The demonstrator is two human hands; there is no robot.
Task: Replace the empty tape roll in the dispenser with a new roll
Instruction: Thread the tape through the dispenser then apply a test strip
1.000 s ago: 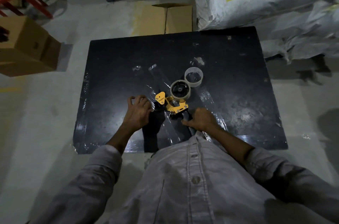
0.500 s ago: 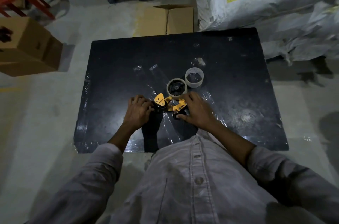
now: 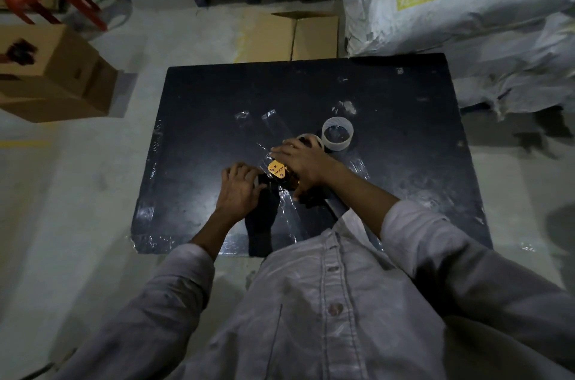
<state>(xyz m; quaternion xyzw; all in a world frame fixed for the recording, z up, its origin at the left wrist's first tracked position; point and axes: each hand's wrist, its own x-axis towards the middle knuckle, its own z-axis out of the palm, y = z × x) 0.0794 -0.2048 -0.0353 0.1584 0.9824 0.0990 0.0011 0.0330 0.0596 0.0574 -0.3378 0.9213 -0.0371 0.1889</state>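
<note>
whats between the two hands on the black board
In the head view, the dispenser's yellow plate sits between the left hand and right hand.

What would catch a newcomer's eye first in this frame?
The yellow dispenser at the middle of the black board, with the right hand laid over it and the left hand beside it. Just beyond stands a pale empty ring. White sacks fill the upper right.

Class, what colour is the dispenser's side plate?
Yellow-orange, seen in the head view: side plate.
</note>
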